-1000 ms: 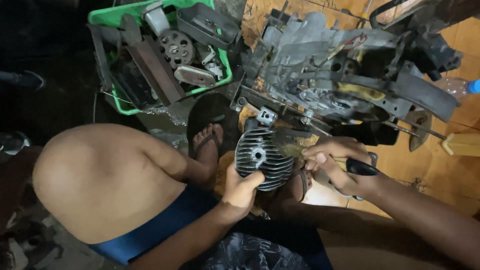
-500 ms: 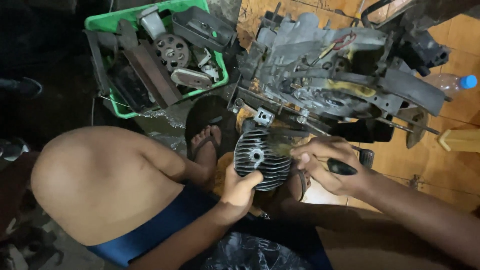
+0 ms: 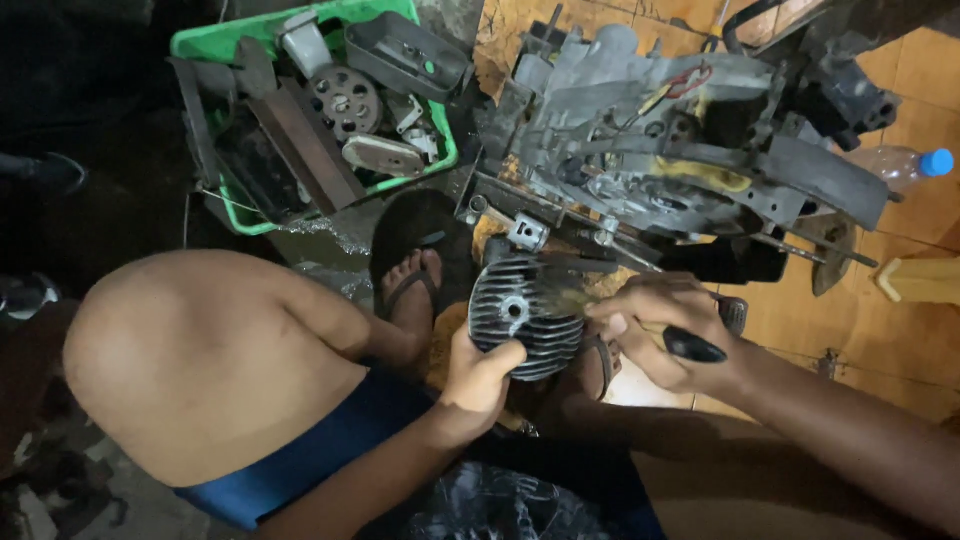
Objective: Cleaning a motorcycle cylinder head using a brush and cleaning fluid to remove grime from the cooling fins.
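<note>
The left hand (image 3: 478,372) grips the round, grey finned metal cylinder head (image 3: 525,315) from below, above the sandalled foot (image 3: 410,290); the right hand (image 3: 665,330) closes on a black-handled tool (image 3: 693,346) at its fins; likely heavy, rigid, sharp-edged; best held by the rim

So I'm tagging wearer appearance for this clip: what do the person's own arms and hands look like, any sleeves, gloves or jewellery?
Both arms are bare as far as the view shows: no sleeves, no gloves. The left hand and the right hand show no rings, watch or bands that I can make out, though the light is dim. Fingers look grimy, hard to confirm. Lower down, the person wears blue shorts and dark flip-flop sandals.
</note>
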